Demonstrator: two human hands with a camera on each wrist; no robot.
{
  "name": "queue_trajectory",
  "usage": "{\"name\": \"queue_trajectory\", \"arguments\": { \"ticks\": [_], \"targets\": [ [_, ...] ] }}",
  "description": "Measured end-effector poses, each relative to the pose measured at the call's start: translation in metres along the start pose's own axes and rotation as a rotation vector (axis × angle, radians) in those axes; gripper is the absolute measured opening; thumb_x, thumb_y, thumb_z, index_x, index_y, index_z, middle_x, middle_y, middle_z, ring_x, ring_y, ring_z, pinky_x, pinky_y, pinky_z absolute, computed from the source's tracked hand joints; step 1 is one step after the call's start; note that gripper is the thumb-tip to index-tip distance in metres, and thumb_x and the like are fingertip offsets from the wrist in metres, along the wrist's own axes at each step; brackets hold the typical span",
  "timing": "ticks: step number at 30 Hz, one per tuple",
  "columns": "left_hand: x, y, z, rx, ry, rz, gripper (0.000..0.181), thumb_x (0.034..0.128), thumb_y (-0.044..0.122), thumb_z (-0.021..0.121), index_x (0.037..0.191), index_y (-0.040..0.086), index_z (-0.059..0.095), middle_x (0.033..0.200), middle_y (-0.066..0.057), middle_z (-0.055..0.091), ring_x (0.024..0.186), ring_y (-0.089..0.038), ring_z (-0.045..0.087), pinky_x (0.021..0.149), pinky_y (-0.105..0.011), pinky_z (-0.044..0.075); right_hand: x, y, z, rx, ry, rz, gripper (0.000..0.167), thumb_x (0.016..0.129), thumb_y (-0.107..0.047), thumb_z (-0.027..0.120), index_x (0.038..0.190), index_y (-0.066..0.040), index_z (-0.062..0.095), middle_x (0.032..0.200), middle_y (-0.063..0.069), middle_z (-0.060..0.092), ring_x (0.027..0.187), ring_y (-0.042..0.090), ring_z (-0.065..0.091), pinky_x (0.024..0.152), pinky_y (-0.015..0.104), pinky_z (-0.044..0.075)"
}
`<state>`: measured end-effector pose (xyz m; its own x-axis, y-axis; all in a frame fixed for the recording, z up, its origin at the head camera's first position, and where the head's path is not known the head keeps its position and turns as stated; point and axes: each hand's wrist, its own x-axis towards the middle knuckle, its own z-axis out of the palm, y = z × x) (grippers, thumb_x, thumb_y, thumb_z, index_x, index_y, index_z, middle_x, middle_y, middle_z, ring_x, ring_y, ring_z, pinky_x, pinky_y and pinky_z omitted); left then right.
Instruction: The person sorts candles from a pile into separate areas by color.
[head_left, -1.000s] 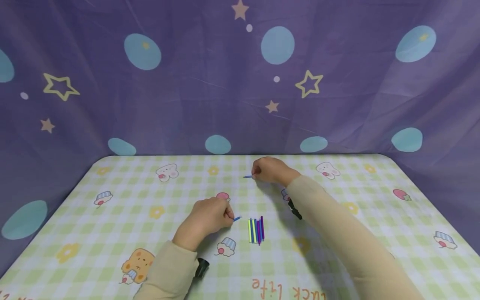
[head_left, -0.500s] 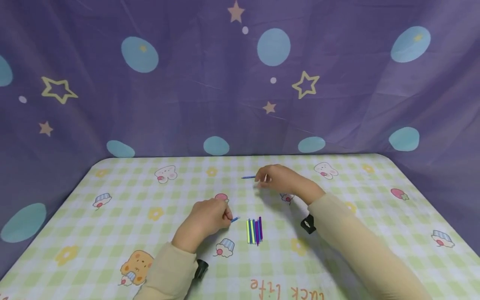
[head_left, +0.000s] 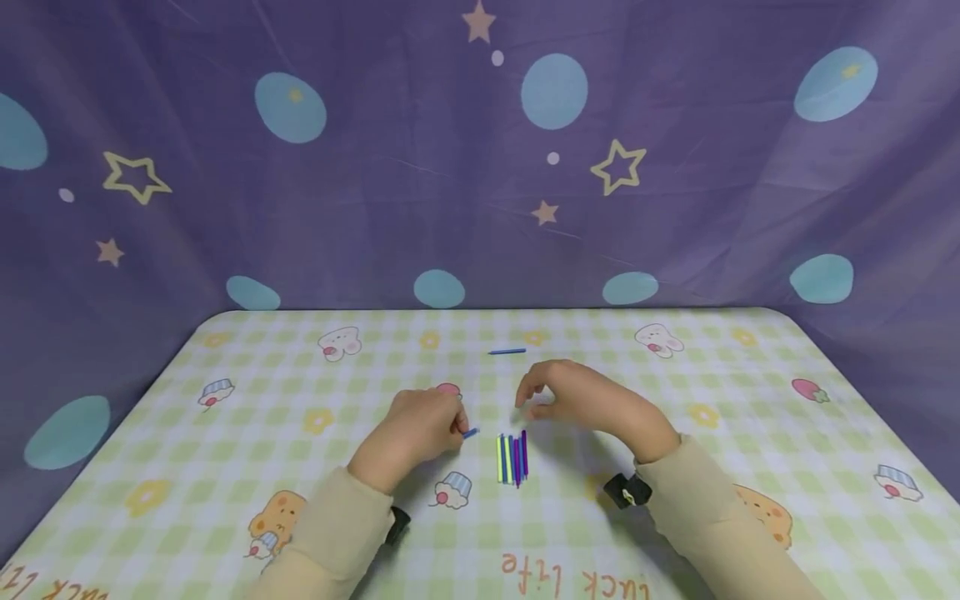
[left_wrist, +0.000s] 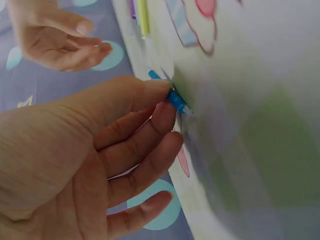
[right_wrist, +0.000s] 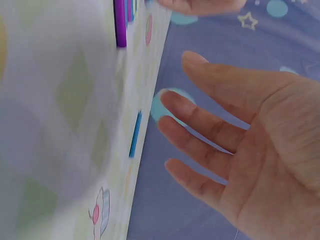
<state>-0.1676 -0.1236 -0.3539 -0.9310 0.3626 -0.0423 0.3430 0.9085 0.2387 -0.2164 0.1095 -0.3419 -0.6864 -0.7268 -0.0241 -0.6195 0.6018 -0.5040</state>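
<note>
Between thumb and fingertips my left hand (head_left: 423,425) pinches a short thin blue stick (left_wrist: 175,97) with a pale tip, close to the tablecloth. My right hand (head_left: 592,400) hovers above the table to the right, fingers spread and loosely bent, holding nothing. Another thin blue stick (head_left: 507,352) lies alone farther back, roughly crosswise; it also shows in the right wrist view. Nearer me, between the hands, lies a row of several thin sticks (head_left: 512,460) in yellow, blue and purple, side by side and pointing away from me.
A green-and-white checked cloth (head_left: 300,467) with printed cartoons covers the table. Behind the table's far edge hangs a purple curtain (head_left: 375,208) with stars and blue spots. A small black device (head_left: 628,490) sits at the right wrist.
My right hand has let go of the blue stick at the back and drawn toward me, its fingers spreading. The left hand has stayed almost in place, still pinching its stick.
</note>
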Motion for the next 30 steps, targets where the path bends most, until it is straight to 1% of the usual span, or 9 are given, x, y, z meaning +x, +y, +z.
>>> {"name": "queue_trajectory", "arguments": {
  "ticks": [4,8,10,13,17,20,23,27,30],
  "targets": [
    [0.011,-0.002,-0.004,0.065,-0.009,0.033,0.008,0.0815,0.012,0.079,0.082,0.019,0.076,0.078,0.009,0.063,0.073,-0.012,0.056,0.075,-0.040,0.046,-0.004,-0.006,0.004,-0.008,-0.026,-0.025,0.013,0.085,-0.005,0.077,0.091,-0.016,0.073,0.093,-0.011,0.066,0.099,0.018,0.063,0.089,0.036,0.048],
    [0.023,-0.006,-0.005,0.060,-0.019,0.036,0.006,0.0841,0.015,0.078,0.085,0.020,0.076,0.076,0.010,0.062,0.072,-0.012,0.054,0.075,-0.038,0.045,-0.004,-0.006,0.010,-0.002,-0.044,-0.028,0.015,0.083,-0.006,0.079,0.088,-0.019,0.075,0.091,-0.015,0.066,0.099,0.014,0.062,0.091,0.036,0.048],
    [0.029,-0.007,-0.005,0.060,-0.013,0.051,0.006,0.0845,0.015,0.077,0.086,0.021,0.076,0.076,0.010,0.062,0.071,-0.011,0.054,0.074,-0.037,0.046,-0.004,-0.006,0.013,0.000,-0.050,-0.046,0.014,0.082,-0.006,0.080,0.087,-0.019,0.075,0.091,-0.015,0.066,0.098,0.013,0.062,0.091,0.035,0.048],
    [0.039,-0.008,-0.002,0.079,0.016,0.100,0.007,0.0846,0.015,0.077,0.085,0.021,0.077,0.078,0.010,0.066,0.071,-0.010,0.056,0.072,-0.036,0.047,-0.003,-0.005,0.018,0.008,-0.062,-0.089,0.013,0.081,-0.006,0.080,0.087,-0.017,0.076,0.089,-0.013,0.066,0.093,0.013,0.062,0.088,0.032,0.048],
    [0.052,-0.009,0.001,0.122,0.081,0.154,0.007,0.0857,0.015,0.075,0.087,0.022,0.077,0.084,0.009,0.070,0.070,-0.010,0.059,0.066,-0.034,0.048,-0.003,-0.006,0.021,-0.030,-0.060,-0.112,0.011,0.081,-0.008,0.081,0.086,-0.017,0.076,0.087,-0.012,0.066,0.090,0.012,0.061,0.085,0.030,0.047],
    [0.063,-0.009,0.000,0.128,0.098,0.148,0.009,0.0870,0.016,0.073,0.091,0.023,0.078,0.088,0.009,0.072,0.071,-0.010,0.061,0.064,-0.034,0.048,-0.003,-0.007,0.023,-0.064,-0.060,-0.122,0.011,0.081,-0.009,0.081,0.086,-0.017,0.076,0.087,-0.011,0.064,0.089,0.012,0.060,0.084,0.030,0.047],
    [0.073,-0.007,-0.002,0.111,0.074,0.123,0.012,0.0899,0.017,0.070,0.097,0.023,0.078,0.095,0.008,0.072,0.075,-0.011,0.062,0.065,-0.035,0.049,-0.002,-0.008,0.025,-0.088,-0.056,-0.133,0.010,0.081,-0.009,0.081,0.085,-0.018,0.076,0.086,-0.011,0.062,0.087,0.011,0.059,0.083,0.029,0.047],
    [0.085,-0.004,-0.002,0.089,0.054,0.101,0.014,0.0932,0.017,0.067,0.100,0.023,0.078,0.101,0.007,0.072,0.082,-0.012,0.065,0.070,-0.037,0.051,-0.003,-0.008,0.028,-0.107,-0.046,-0.125,0.012,0.081,-0.010,0.082,0.082,-0.020,0.075,0.085,-0.012,0.060,0.086,0.010,0.057,0.080,0.028,0.047],
    [0.092,-0.003,0.000,0.069,0.044,0.081,0.014,0.0944,0.018,0.067,0.101,0.023,0.078,0.102,0.008,0.072,0.088,-0.013,0.066,0.076,-0.039,0.052,-0.004,-0.009,0.028,-0.108,-0.043,-0.108,0.013,0.081,-0.011,0.082,0.080,-0.021,0.075,0.084,-0.013,0.059,0.084,0.009,0.056,0.078,0.028,0.047]
  ]
}}
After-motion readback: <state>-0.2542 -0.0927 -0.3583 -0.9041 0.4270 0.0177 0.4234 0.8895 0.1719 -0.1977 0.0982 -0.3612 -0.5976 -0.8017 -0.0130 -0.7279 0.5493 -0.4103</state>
